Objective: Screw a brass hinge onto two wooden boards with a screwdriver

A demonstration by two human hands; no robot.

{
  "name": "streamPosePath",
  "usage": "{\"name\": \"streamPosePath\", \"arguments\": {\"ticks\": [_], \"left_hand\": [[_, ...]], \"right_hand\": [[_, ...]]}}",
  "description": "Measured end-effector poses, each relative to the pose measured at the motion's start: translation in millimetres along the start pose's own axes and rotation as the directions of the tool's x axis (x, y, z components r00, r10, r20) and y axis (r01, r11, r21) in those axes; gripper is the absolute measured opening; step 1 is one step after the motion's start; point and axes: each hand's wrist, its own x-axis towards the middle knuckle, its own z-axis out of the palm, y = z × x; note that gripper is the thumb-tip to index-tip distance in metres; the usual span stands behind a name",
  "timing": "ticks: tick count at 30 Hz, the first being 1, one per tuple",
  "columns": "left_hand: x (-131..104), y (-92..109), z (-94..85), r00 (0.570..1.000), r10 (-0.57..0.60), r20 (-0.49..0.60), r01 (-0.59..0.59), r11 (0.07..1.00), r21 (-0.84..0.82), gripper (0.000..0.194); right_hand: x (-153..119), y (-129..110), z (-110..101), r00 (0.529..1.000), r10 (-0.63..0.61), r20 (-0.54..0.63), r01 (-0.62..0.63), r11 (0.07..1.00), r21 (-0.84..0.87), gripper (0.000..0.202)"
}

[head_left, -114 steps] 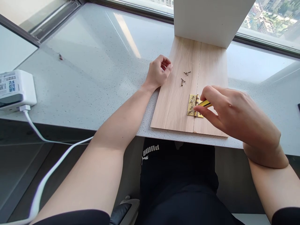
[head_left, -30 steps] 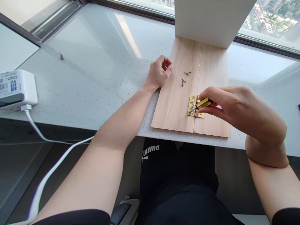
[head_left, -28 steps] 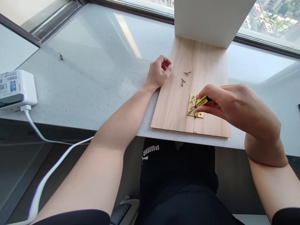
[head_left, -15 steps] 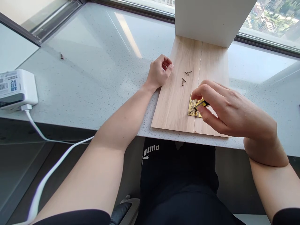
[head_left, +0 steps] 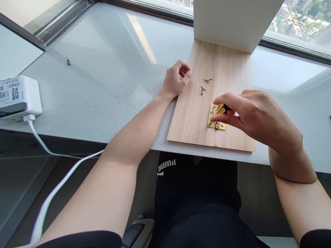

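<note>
My right hand (head_left: 254, 115) grips a small screwdriver (head_left: 224, 109) by its black and yellow handle, thumb and index finger pinching it. Its tip is hidden behind the thumb, over a brass hinge (head_left: 221, 126). That hinge lies flat across the seam between two light wood boards (head_left: 190, 119), near their front end. Several screws (head_left: 203, 90) lie loose on the left board, beyond the hinge. At that board's left edge rests my left hand (head_left: 176, 78), its fingers loosely curled with nothing visible in them.
A white panel (head_left: 232, 24) stands upright at the boards' far end. The boards lie on a speckled countertop (head_left: 108, 86) beside windows. To the left are a white charger box (head_left: 31, 96) with a white cable (head_left: 43, 210) and a small dark object (head_left: 68, 61).
My right hand has turned on the screwdriver, the thumb sliding left and covering the shaft. More of the hinge's right leaf shows. My left hand stays in place.
</note>
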Motion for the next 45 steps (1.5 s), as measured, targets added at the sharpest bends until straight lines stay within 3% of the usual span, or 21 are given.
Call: {"name": "streamPosePath", "arguments": {"ticks": [3,8,14,18,22,29,37,40,43,45], "left_hand": [[0,0,-0.1,1.0,0.004,0.004,-0.004,1.0,-0.001,0.047],[0,-2,1.0,0.999,0.027,-0.033,-0.028,0.999,-0.027,0.035],[0,-4,1.2,0.996,0.065,-0.055,-0.066,0.997,-0.033,0.022],[0,-3,0.9,0.996,0.064,-0.065,-0.066,0.997,-0.034,0.021],[-1,-2,0.7,0.994,0.078,-0.072,-0.079,0.997,-0.018,0.016],[0,-2,1.3,0.996,0.046,-0.075,-0.05,0.997,-0.056,0.033],[0,-1,-0.3,1.0,0.021,-0.014,-0.021,1.0,-0.023,0.053],[0,-1,-0.1,1.0,0.022,-0.018,-0.022,0.999,-0.024,0.053],[-1,1,-0.8,1.0,0.005,0.002,-0.005,1.0,-0.013,0.053],[-1,4,-1.8,1.0,-0.012,0.009,0.012,1.0,0.01,0.053]], "right_hand": [[0,-3,2,1.0,-0.015,-0.028,0.011,0.994,-0.111,0.039],[4,-6,11,0.992,-0.077,-0.103,0.064,0.99,-0.126,0.026],[3,-11,3,0.997,-0.075,-0.025,0.074,0.995,-0.063,0.023],[1,-14,-5,0.998,-0.052,-0.036,0.048,0.994,-0.101,0.031],[2,-10,-7,0.993,-0.11,-0.041,0.104,0.988,-0.115,0.031],[0,-6,-9,0.989,-0.135,-0.056,0.124,0.978,-0.167,0.049],[0,-9,-1,0.986,-0.135,-0.101,0.113,0.974,-0.197,0.031],[1,-14,1,0.989,-0.112,-0.094,0.102,0.989,-0.112,0.021],[1,-16,-1,0.999,-0.052,-0.013,0.053,0.998,0.027,0.034],[1,-16,-5,0.999,-0.042,0.034,0.037,0.993,0.115,0.028]]}}
